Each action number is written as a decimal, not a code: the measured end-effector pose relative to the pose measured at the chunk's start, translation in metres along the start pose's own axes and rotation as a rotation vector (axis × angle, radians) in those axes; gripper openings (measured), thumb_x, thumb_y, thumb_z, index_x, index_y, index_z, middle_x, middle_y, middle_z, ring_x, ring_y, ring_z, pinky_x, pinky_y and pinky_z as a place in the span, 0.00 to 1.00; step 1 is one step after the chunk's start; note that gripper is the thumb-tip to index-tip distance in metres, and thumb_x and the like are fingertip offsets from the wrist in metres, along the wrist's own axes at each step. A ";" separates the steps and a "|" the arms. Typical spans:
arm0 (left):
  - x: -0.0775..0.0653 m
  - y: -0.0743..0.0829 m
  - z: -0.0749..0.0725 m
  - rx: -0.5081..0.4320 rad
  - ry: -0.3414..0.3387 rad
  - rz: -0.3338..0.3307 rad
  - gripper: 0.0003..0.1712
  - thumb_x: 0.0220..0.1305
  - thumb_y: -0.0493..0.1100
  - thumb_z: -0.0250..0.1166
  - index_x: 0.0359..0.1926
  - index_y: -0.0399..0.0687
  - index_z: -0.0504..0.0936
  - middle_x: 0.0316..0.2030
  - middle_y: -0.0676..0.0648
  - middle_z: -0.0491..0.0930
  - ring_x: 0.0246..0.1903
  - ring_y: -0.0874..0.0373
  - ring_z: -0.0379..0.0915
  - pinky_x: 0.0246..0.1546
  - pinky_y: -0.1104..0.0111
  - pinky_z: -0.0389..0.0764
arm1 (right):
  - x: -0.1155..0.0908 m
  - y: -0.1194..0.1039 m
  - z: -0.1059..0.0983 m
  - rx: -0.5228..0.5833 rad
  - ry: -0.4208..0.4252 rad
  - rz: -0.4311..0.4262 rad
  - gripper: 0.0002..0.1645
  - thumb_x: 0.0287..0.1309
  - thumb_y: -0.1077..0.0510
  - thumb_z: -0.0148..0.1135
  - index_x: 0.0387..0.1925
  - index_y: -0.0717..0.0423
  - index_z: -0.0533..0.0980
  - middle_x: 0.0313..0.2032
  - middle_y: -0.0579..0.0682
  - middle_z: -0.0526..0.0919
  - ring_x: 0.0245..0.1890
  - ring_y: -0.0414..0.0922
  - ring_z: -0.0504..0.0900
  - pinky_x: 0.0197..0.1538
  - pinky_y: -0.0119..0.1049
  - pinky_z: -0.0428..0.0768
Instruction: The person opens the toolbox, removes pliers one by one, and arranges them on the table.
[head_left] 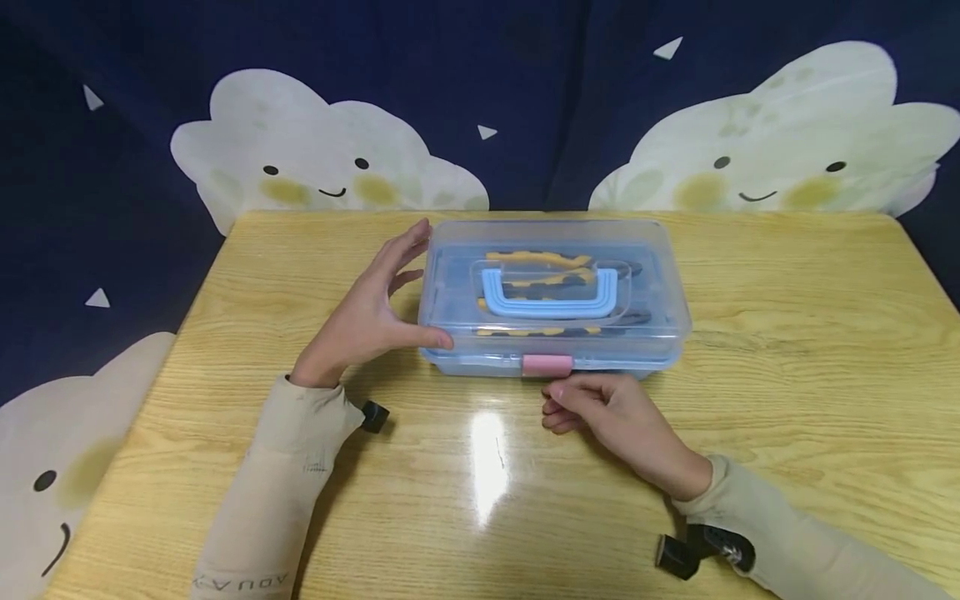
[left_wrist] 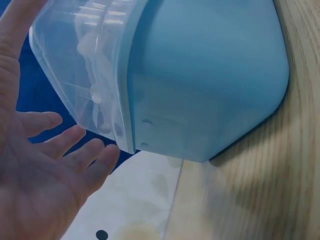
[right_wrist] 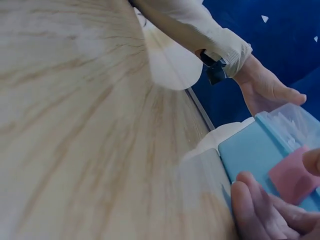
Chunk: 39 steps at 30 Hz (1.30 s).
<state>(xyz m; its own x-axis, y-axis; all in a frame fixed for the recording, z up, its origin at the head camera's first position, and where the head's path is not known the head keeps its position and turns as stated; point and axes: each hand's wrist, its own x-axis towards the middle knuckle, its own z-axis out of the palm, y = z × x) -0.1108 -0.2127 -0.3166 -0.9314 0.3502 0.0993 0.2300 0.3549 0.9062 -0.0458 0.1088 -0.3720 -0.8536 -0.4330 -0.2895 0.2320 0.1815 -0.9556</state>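
Observation:
A light-blue plastic storage box (head_left: 645, 363) with a clear lid (head_left: 652, 242) and a blue carry handle (head_left: 551, 307) stands on the table, its lid down. Several yellow-and-black tools (head_left: 536, 258) show through the lid. My left hand (head_left: 360, 308) spans the box's left end, thumb over the front corner of the lid, fingers extended toward the back corner. In front of the box, my right hand (head_left: 611, 421) is at the pink latch (head_left: 547, 366), fingers loosely bent. The right wrist view shows the thumb (right_wrist: 312, 162) overlapping the latch (right_wrist: 294, 175), with the other fingers lower down.
The wooden table (head_left: 795, 350) reaches back to a dark blue cloth (head_left: 540, 75) printed with white clouds. Small black devices are strapped at the left sleeve (head_left: 375, 417) and the right sleeve (head_left: 677, 557). Light glares off the tabletop in front of the box.

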 end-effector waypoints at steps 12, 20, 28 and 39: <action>0.000 0.002 0.001 -0.038 -0.002 -0.017 0.74 0.44 0.45 0.87 0.83 0.67 0.46 0.83 0.58 0.48 0.82 0.57 0.50 0.80 0.54 0.65 | 0.002 0.004 -0.001 0.239 0.047 0.015 0.33 0.79 0.50 0.54 0.60 0.82 0.73 0.41 0.56 0.92 0.43 0.44 0.92 0.53 0.41 0.90; 0.001 0.004 0.001 -0.027 0.001 -0.033 0.75 0.44 0.42 0.87 0.83 0.68 0.45 0.82 0.61 0.48 0.81 0.61 0.50 0.80 0.58 0.66 | 0.004 0.004 -0.004 0.339 0.031 0.080 0.37 0.75 0.41 0.57 0.66 0.69 0.74 0.45 0.58 0.92 0.47 0.47 0.92 0.56 0.44 0.89; 0.001 0.002 0.001 -0.015 0.000 -0.016 0.71 0.45 0.41 0.86 0.82 0.65 0.49 0.82 0.59 0.50 0.81 0.60 0.51 0.80 0.58 0.66 | 0.004 0.004 -0.007 0.359 0.034 0.111 0.38 0.74 0.43 0.59 0.63 0.75 0.74 0.41 0.55 0.93 0.45 0.46 0.92 0.55 0.43 0.89; 0.001 0.001 0.003 0.001 0.001 -0.002 0.66 0.47 0.43 0.86 0.81 0.56 0.56 0.81 0.52 0.51 0.81 0.53 0.49 0.80 0.53 0.66 | 0.004 0.006 -0.009 0.346 0.024 0.111 0.41 0.73 0.41 0.60 0.65 0.76 0.72 0.43 0.55 0.93 0.45 0.46 0.92 0.55 0.43 0.89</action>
<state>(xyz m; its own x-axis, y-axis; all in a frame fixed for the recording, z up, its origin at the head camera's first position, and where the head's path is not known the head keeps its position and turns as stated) -0.1107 -0.2094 -0.3164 -0.9322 0.3485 0.0974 0.2280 0.3565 0.9060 -0.0519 0.1164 -0.3785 -0.8240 -0.4058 -0.3954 0.4647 -0.0847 -0.8814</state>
